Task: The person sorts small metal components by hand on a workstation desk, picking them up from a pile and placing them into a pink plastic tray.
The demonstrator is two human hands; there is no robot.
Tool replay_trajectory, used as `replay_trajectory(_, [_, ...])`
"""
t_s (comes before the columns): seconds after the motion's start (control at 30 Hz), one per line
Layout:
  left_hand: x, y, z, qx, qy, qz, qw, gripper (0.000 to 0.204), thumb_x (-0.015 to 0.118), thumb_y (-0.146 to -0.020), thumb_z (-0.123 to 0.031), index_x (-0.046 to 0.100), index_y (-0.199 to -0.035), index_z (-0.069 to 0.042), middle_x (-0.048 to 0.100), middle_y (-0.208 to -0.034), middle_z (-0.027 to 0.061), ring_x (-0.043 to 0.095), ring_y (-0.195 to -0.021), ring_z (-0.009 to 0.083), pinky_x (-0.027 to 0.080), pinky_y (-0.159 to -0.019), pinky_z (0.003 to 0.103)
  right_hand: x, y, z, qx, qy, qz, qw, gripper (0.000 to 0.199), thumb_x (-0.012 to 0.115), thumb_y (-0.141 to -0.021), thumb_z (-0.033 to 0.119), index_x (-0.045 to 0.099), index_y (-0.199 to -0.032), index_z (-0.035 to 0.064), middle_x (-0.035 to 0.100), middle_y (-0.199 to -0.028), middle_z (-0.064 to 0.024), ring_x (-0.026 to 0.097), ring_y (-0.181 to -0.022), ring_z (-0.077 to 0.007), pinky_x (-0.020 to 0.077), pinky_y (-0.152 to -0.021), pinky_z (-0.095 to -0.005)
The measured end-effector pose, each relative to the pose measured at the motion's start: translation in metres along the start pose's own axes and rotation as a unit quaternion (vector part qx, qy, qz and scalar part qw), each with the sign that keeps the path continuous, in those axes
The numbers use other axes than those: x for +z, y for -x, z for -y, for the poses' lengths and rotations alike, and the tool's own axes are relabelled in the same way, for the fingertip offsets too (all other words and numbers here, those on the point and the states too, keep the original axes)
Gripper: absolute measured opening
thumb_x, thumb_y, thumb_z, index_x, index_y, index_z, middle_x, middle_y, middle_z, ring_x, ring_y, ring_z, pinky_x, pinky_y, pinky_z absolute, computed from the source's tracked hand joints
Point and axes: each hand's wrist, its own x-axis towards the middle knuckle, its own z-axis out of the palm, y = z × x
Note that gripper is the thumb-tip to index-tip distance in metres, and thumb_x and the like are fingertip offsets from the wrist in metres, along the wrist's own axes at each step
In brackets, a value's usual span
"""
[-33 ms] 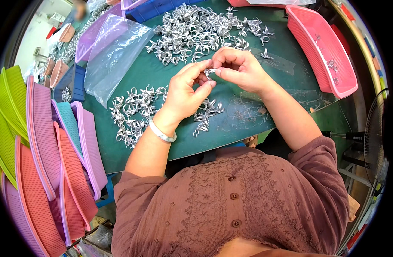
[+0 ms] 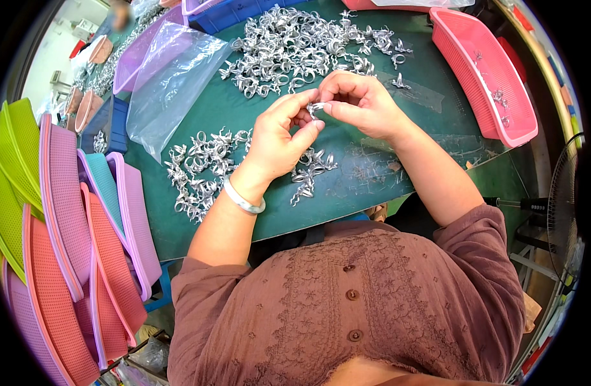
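Observation:
Over the green table, my left hand and my right hand meet at a small silver ring-shaped metal piece. Both hands are closed on it, fingertips and thumbs pinching it, so part of it is hidden. A pale bangle circles my left wrist. Just beyond my hands spreads a large heap of similar silver pieces, ring-like with wavy ends. A smaller heap lies to the left of my left forearm, and a little cluster sits to the right of my left wrist.
A pink basket with a few pieces inside stands at the right. At the left, a clear plastic bag lies against a purple basket. Stacked colored baskets crowd the left side. A fan is at the far right.

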Motion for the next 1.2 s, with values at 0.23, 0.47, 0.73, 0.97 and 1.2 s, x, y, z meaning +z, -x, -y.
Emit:
replay_trajectory(0.23, [0.001,0.001,0.003,-0.044,0.064,-0.013,0.997,0.041,0.061,-0.074,0.0,0.051,-0.115,0.001,0.052,-0.096,0.0049,0.051,-0.079,0.0085,0.045,-0.069,0.021,0.0,0.0,0.0,0.011,-0.009,0.004,1.0,0.006,0.06,-0.075,0.007,0.056,-0.076,0.003,0.05,-0.071,0.0034,0.045,-0.066,-0.0044,0.0374,-0.059,-0.02])
replay_trajectory(0.47, [0.0,0.0,0.001,-0.079,0.151,-0.007,0.985,0.039,0.055,-0.08,0.003,0.047,-0.118,0.003,0.055,-0.096,0.0037,0.052,-0.083,0.0081,0.044,-0.073,0.021,0.0,0.0,-0.001,0.038,-0.068,0.005,0.997,0.005,0.058,-0.077,0.006,0.057,-0.08,0.0028,0.054,-0.075,0.0025,0.048,-0.069,-0.0041,0.0397,-0.063,-0.0194])
replay_trajectory(0.73, [-0.005,-0.002,-0.007,-0.145,0.227,-0.008,0.963,0.032,0.054,-0.084,-0.006,0.049,-0.115,0.003,0.06,-0.095,0.0069,0.057,-0.079,0.0117,0.046,-0.07,0.023,-0.001,0.0,-0.001,0.052,-0.103,0.025,0.993,0.009,0.058,-0.079,0.006,0.057,-0.087,0.0011,0.057,-0.081,-0.0007,0.052,-0.074,-0.006,0.0426,-0.069,-0.0207])
replay_trajectory(0.97, [-0.006,-0.003,-0.01,-0.163,0.264,-0.01,0.951,0.028,0.051,-0.087,-0.012,0.053,-0.111,0.002,0.061,-0.09,0.0056,0.057,-0.075,0.0113,0.046,-0.067,0.023,-0.002,0.001,0.001,0.076,-0.099,0.033,0.992,0.008,0.058,-0.079,0.005,0.057,-0.085,0.0002,0.056,-0.088,-0.0019,0.051,-0.079,-0.007,0.0414,-0.071,-0.0215])
replay_trajectory(1.2, [-0.01,-0.002,-0.011,-0.182,0.247,0.003,0.952,0.029,0.049,-0.089,-0.026,0.057,-0.101,-0.002,0.061,-0.081,0.0042,0.055,-0.066,0.0094,0.044,-0.06,0.021,-0.002,0.001,0.0,0.089,-0.075,0.033,0.993,0.01,0.058,-0.08,0.009,0.058,-0.087,0.0004,0.056,-0.086,-0.0009,0.05,-0.077,-0.0062,0.0409,-0.069,-0.0208])
